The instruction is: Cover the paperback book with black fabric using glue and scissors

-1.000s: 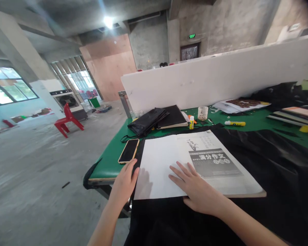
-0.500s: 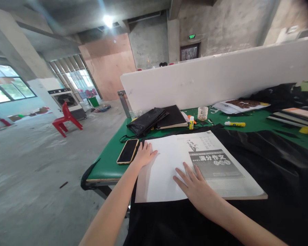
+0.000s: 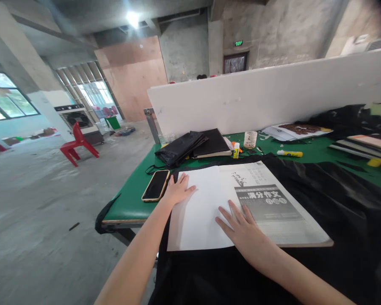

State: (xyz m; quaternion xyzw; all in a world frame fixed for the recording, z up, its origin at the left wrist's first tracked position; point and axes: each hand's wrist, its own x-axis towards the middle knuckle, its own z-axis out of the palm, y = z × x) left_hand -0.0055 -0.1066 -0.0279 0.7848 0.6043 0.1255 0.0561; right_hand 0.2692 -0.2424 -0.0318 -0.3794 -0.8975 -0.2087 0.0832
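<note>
An open book [image 3: 266, 203] lies on black plastic sheeting [image 3: 336, 199] spread over a green table [image 3: 130, 203]. Its left page is a blank white sheet [image 3: 200, 212]; the right page shows a grey printed title block. My left hand [image 3: 177, 190] rests flat with fingers spread on the far left corner of the white sheet, beside a phone [image 3: 155, 185]. My right hand [image 3: 246, 231] lies flat, fingers spread, on the book near its middle fold and near edge. Neither hand holds anything.
A black notebook [image 3: 212, 144] and a folded black bag [image 3: 178, 150] lie behind the book, with a small glue stick [image 3: 236, 150], a clear cup [image 3: 250, 139] and a yellow marker [image 3: 290, 153]. A white partition board [image 3: 273, 93] stands along the back. A red chair [image 3: 76, 144] stands on the floor at left.
My left hand moved from the table's near edge up onto the far left corner of the white sheet and spread flat. My right hand shifted slightly right along the book.
</note>
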